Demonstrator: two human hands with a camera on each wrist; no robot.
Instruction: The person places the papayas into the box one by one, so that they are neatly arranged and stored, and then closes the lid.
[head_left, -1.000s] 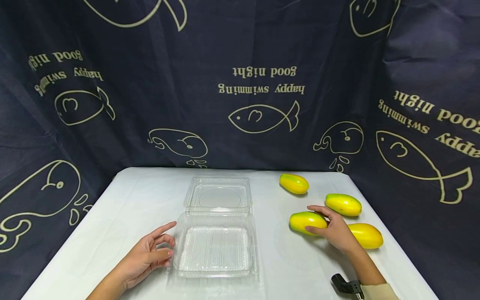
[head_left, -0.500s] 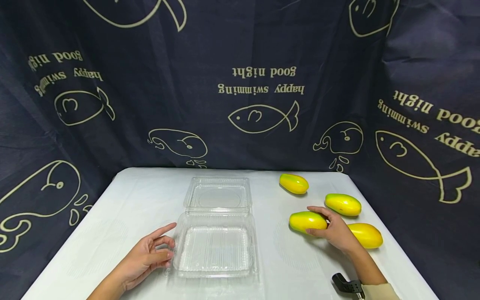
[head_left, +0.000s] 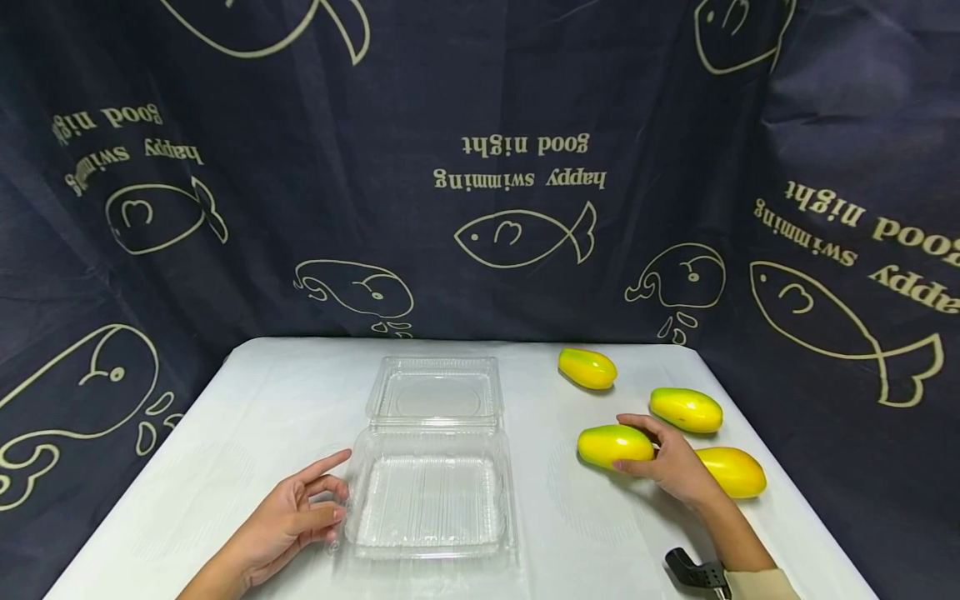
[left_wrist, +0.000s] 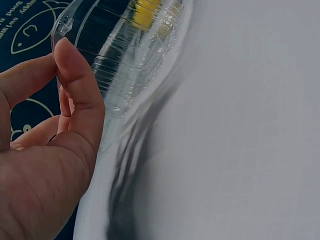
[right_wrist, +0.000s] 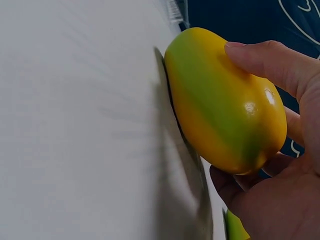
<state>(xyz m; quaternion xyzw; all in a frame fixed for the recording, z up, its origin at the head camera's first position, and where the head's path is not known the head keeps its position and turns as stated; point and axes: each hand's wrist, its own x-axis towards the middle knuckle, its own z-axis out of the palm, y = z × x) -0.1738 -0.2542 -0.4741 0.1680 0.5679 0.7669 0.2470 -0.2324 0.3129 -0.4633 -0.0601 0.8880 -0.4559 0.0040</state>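
Note:
A hinged clear plastic box lies opened flat on the table, its base [head_left: 429, 504] nearest me and its lid [head_left: 437, 390] behind. My left hand [head_left: 288, 521] is at the base's left edge; thumb and a finger pinch the rim [left_wrist: 62, 22] in the left wrist view. Right of the box, my right hand [head_left: 671, 458] grips a yellow-green papaya [head_left: 611, 446] by its right end. The right wrist view shows thumb and fingers around that papaya [right_wrist: 215, 100], which appears to rest on the table or just above it.
More papayas lie on the right: one at the back [head_left: 587, 368], one near the right edge [head_left: 686, 409], and one [head_left: 735, 472] partly behind my right wrist. A black strap mount [head_left: 693, 571] is on the right wrist. A dark fish-print cloth [head_left: 525, 283] hangs behind the white table [head_left: 300, 392].
Both hands, the box and the papayas stay almost where they were. The whole head view has shifted very slightly.

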